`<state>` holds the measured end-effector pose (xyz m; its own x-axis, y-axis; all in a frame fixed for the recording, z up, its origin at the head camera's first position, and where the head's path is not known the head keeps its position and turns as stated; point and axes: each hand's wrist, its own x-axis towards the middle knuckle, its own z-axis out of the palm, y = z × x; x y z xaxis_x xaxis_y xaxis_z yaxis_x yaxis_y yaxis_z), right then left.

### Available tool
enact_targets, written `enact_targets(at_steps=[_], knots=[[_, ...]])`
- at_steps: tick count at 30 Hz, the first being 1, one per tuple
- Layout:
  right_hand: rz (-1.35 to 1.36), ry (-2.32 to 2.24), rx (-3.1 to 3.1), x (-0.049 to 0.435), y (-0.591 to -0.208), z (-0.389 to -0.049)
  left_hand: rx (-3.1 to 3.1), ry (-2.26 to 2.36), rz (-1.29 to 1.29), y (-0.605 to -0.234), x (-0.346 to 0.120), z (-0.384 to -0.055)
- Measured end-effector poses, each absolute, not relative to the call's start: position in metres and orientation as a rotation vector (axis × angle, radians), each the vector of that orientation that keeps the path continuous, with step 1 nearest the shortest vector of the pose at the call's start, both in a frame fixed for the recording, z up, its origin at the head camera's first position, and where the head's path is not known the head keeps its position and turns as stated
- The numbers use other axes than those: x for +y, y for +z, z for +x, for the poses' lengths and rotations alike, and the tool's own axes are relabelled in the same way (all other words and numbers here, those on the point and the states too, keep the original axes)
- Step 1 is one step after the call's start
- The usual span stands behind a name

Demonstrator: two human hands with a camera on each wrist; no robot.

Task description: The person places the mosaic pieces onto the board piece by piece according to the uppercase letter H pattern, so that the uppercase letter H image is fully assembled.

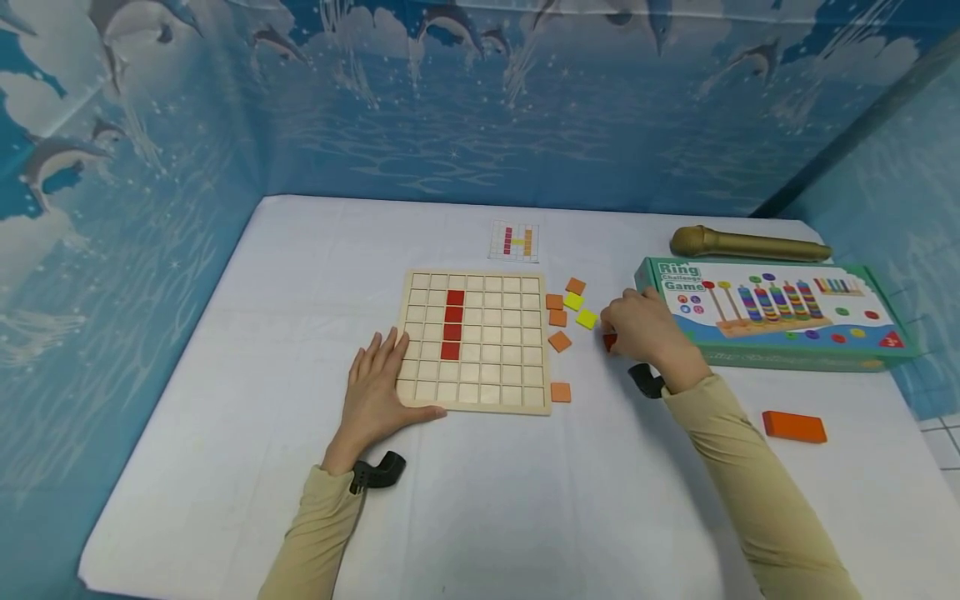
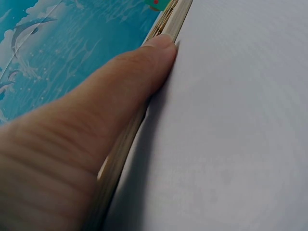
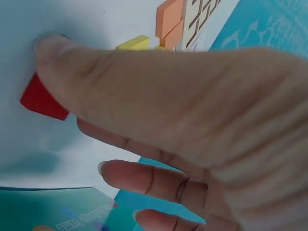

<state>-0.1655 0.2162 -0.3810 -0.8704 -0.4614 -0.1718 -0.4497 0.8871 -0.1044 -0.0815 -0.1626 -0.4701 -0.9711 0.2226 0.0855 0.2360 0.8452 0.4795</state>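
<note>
A wooden grid board (image 1: pixel 501 372) lies flat, with several red tiles (image 1: pixel 452 331) in one column of its squares. My left hand (image 1: pixel 375 383) is spread at the board's lower left corner, its fingers along the left side. Its thumb (image 2: pixel 139 62) rests on the front edge in the left wrist view. Right of the board, my right hand (image 1: pixel 647 329) pinches a red tile (image 3: pixel 45 98) close to the table, with the thumb over part of it. Between board and right hand lie loose orange tiles (image 1: pixel 559 341) and yellow tiles (image 1: pixel 587 318).
Behind the board is a small pattern card (image 1: pixel 514 242). A green game box (image 1: pixel 772 312) stands just right of my right hand, with a gold microphone-shaped object (image 1: pixel 750 243) behind it. An orange block (image 1: pixel 795 427) lies nearer, at the right. Patterned blue cloth (image 1: pixel 487 133) surrounds the table.
</note>
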Motion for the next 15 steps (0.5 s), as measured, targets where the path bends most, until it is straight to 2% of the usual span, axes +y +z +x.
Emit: enact_targets(at_steps=[15], knots=[[-0.612, -0.23, 2.754, 0.2132, -0.3851, -0.1673, -2.997, -0.784, -0.367, -0.4688, -0.1619, -0.0815]])
